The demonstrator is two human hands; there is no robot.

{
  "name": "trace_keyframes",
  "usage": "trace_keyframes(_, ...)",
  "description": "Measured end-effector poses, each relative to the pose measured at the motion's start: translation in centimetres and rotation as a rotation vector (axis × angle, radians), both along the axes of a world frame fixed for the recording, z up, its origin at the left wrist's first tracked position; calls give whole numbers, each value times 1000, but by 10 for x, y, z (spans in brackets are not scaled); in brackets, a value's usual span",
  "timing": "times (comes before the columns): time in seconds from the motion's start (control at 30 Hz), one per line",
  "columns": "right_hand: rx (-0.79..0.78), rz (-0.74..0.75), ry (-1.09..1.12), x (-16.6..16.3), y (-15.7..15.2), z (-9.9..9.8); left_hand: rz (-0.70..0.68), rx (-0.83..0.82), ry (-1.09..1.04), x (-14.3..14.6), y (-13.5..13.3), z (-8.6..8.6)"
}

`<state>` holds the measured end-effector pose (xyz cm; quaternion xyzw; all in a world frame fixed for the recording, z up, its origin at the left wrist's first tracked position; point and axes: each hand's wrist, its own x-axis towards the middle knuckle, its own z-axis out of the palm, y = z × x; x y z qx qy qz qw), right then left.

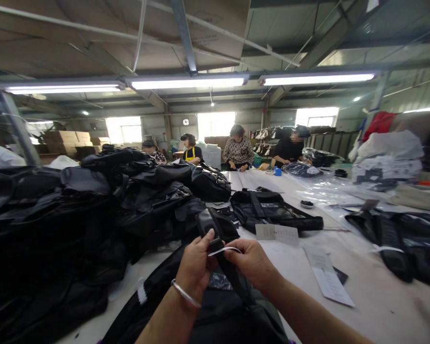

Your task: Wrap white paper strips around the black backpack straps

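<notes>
Looking down from the head camera, a person's two bare hands meet low in the middle of the view over a long white table (372,296). Left hand (195,265), with a silver bangle (185,293) at the wrist, has its fingers curled closed around a black strap (218,229) that rises from a black bag (215,310) lying directly under both forearms at the near table edge. Right hand (252,262) faces it, just beside and nearly touching, fingers pinched narrow on a thin white strip (225,250) that runs across the strap between the two hands. To the left sits a large heap of black bags (93,210), close to the left arm. Another black bag (272,210) lies flat beyond the hands, with paper cards (276,233) just in front of it and white sheets (329,282) to the right. At the far end of the table, well apart, several other people (238,152) work seated under long ceiling lights (188,83).
</notes>
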<state>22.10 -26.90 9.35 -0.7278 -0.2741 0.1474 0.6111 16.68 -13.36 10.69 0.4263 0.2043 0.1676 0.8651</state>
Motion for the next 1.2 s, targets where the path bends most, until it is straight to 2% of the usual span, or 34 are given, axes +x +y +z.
trace_keyframes(0.1,-103,95,-3,-3,-9,0,38,34,-12,-3,4,10)
trace_keyframes(0.27,-232,167,-91,1,-23,-14,88,2,-53,-3,16,26)
trace_keyframes(0.47,-170,232,58,4,-23,-4,98,-2,-81,4,26,40)
trace_keyframes(0.63,-175,245,47,5,-18,2,130,41,-106,6,35,52)
trace_keyframes(0.87,-222,139,-140,12,-12,-15,162,72,-98,10,38,52)
trace_keyframes(1.1,-331,1,-386,20,-22,-31,205,133,-152,17,39,43)
trace_keyframes(1.2,-334,0,-370,25,-26,-34,213,157,-168,21,37,40)
